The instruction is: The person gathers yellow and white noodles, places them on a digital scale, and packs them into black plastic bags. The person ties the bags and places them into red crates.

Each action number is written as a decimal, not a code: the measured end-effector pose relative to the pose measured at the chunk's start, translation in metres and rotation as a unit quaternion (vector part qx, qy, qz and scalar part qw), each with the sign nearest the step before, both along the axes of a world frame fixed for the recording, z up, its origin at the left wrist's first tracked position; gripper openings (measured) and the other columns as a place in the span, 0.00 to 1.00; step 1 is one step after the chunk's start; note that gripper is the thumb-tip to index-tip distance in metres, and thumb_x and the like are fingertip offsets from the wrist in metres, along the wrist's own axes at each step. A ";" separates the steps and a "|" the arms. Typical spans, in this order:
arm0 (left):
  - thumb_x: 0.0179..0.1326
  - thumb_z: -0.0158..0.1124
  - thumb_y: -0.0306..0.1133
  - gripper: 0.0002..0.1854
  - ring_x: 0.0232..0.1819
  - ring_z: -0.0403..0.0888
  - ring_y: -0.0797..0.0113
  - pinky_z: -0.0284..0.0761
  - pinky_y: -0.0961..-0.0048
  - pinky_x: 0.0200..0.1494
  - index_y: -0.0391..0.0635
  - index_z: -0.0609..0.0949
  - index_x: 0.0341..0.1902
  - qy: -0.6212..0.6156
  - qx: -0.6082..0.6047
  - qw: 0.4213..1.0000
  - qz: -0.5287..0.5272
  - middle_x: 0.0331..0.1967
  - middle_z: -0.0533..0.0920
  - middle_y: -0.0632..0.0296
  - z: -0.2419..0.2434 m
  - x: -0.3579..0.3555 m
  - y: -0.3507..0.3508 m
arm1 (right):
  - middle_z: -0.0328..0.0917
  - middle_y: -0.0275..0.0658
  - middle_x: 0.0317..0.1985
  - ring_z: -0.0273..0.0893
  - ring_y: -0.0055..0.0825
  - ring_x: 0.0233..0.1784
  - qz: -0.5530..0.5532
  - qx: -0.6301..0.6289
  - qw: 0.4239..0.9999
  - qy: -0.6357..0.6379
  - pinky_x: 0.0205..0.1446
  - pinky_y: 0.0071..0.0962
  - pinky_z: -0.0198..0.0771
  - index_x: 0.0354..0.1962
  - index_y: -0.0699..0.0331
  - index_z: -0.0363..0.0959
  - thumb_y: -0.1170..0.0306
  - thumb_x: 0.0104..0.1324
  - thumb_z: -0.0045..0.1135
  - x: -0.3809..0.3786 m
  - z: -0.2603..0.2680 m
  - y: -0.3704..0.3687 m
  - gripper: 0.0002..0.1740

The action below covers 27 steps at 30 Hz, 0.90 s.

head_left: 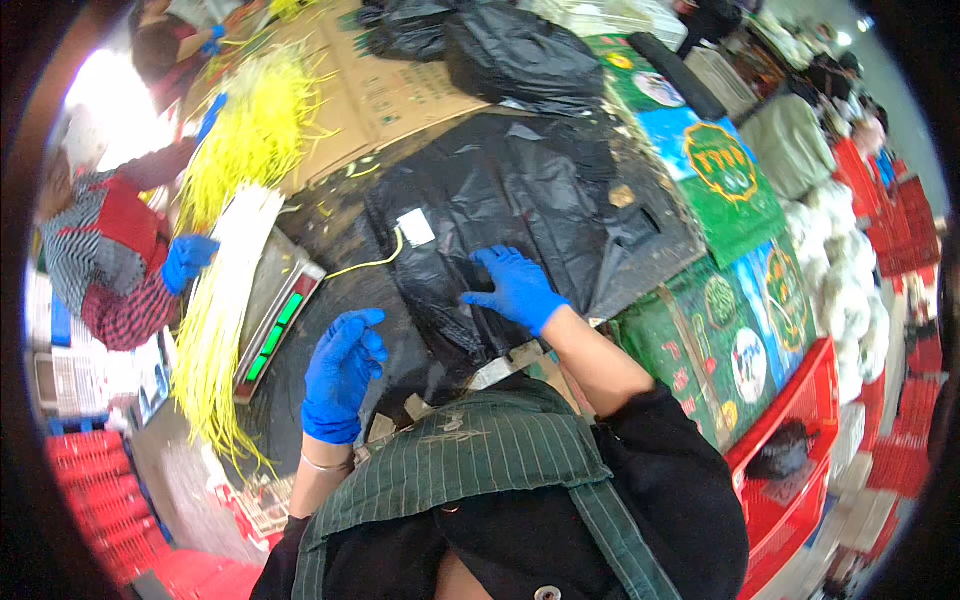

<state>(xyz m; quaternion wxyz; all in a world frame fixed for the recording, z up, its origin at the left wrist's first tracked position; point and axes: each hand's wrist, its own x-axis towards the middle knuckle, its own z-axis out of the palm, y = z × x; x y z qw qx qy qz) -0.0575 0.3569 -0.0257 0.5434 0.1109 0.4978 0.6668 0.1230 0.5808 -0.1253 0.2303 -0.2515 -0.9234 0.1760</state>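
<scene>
My right hand [517,291], in a blue glove, is spread over a black plastic bag [517,187] lying flat on the dark tabletop. Its thumb and fingers are apart with nothing between them; whether it presses on the plastic I cannot tell. A small white label [416,227] and a yellow strand [371,265] lie on and beside the bag. My left hand [339,379], also gloved in blue, hovers over the table's near side with loosely bent fingers and nothing visible in it. Left of it is a weighing scale [276,336] with green lit displays, its platform bearing long yellow-and-white vegetable stalks [225,277].
A co-worker's gloved hand [187,262] is beside the stalks. Flattened cardboard [382,90] and bunched black bags [525,56] occupy the far side. Green printed sacks [720,180] cover the right side, with a red crate [787,465] close to my right elbow.
</scene>
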 end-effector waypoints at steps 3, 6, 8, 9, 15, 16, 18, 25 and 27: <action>0.67 0.53 0.37 0.15 0.28 0.79 0.72 0.72 0.79 0.27 0.41 0.78 0.50 -0.016 -0.025 0.999 0.036 0.27 0.81 0.65 -0.008 -0.001 -0.013 | 0.78 0.45 0.39 0.76 0.46 0.44 -0.042 -0.083 0.994 -0.052 0.47 0.40 0.71 0.38 0.58 0.78 0.52 0.63 0.53 -0.035 -0.037 0.023 0.19; 0.67 0.53 0.38 0.16 0.31 0.80 0.72 0.73 0.78 0.30 0.41 0.77 0.52 -0.029 -0.026 0.997 0.060 0.31 0.81 0.64 -0.009 -0.006 -0.025 | 0.79 0.44 0.38 0.78 0.39 0.38 -0.014 -0.276 0.960 0.044 0.44 0.35 0.71 0.37 0.62 0.78 0.59 0.63 0.55 -0.040 -0.033 0.057 0.15; 0.67 0.53 0.39 0.18 0.37 0.80 0.70 0.74 0.76 0.36 0.41 0.76 0.54 -0.022 -0.032 0.996 0.075 0.37 0.82 0.61 -0.009 -0.003 -0.022 | 0.81 0.42 0.40 0.78 0.31 0.38 0.013 -0.280 0.959 -0.033 0.45 0.31 0.71 0.38 0.64 0.78 0.62 0.62 0.57 -0.034 -0.011 0.078 0.14; 0.67 0.53 0.39 0.19 0.40 0.80 0.69 0.74 0.74 0.40 0.40 0.75 0.56 -0.009 -0.040 0.995 0.088 0.40 0.81 0.59 -0.008 0.001 -0.016 | 0.81 0.42 0.41 0.78 0.27 0.38 0.038 -0.111 0.977 -0.176 0.46 0.30 0.71 0.38 0.64 0.79 0.63 0.61 0.59 -0.028 0.006 0.087 0.14; 0.68 0.53 0.42 0.24 0.49 0.76 0.68 0.69 0.71 0.57 0.40 0.71 0.61 -0.002 0.027 1.000 0.009 0.53 0.78 0.58 -0.022 0.041 0.061 | 0.77 0.48 0.44 0.74 0.49 0.45 0.398 0.004 0.915 -0.069 0.48 0.38 0.71 0.48 0.58 0.75 0.66 0.56 0.61 -0.034 0.055 0.001 0.20; 0.67 0.54 0.40 0.21 0.50 0.76 0.70 0.69 0.75 0.57 0.40 0.74 0.59 0.019 -0.003 1.000 0.007 0.51 0.79 0.60 -0.024 0.040 0.067 | 0.77 0.49 0.44 0.74 0.49 0.45 0.371 -0.021 0.928 -0.004 0.49 0.38 0.70 0.48 0.58 0.75 0.66 0.56 0.60 -0.036 0.054 -0.002 0.20; 0.67 0.55 0.39 0.19 0.49 0.77 0.69 0.70 0.73 0.56 0.40 0.76 0.56 0.090 -0.044 0.988 0.115 0.50 0.80 0.59 -0.024 0.034 0.065 | 0.77 0.50 0.44 0.75 0.49 0.46 0.381 -0.057 0.918 0.092 0.51 0.39 0.69 0.48 0.59 0.75 0.64 0.57 0.60 -0.035 0.041 0.003 0.20; 0.64 0.58 0.38 0.20 0.49 0.78 0.64 0.75 0.67 0.51 0.43 0.75 0.57 -0.019 -0.019 0.945 0.325 0.50 0.80 0.60 0.010 0.012 -0.022 | 0.77 0.47 0.43 0.74 0.41 0.48 0.020 -0.210 0.966 0.152 0.55 0.34 0.66 0.45 0.66 0.75 0.72 0.64 0.54 0.006 -0.059 0.118 0.13; 0.65 0.56 0.40 0.20 0.54 0.75 0.63 0.67 0.66 0.60 0.45 0.75 0.58 0.003 0.042 0.923 0.382 0.53 0.79 0.59 0.027 0.012 -0.047 | 0.77 0.46 0.42 0.74 0.41 0.49 0.071 -0.122 0.984 0.106 0.55 0.34 0.66 0.44 0.66 0.76 0.71 0.63 0.55 0.016 -0.066 0.129 0.12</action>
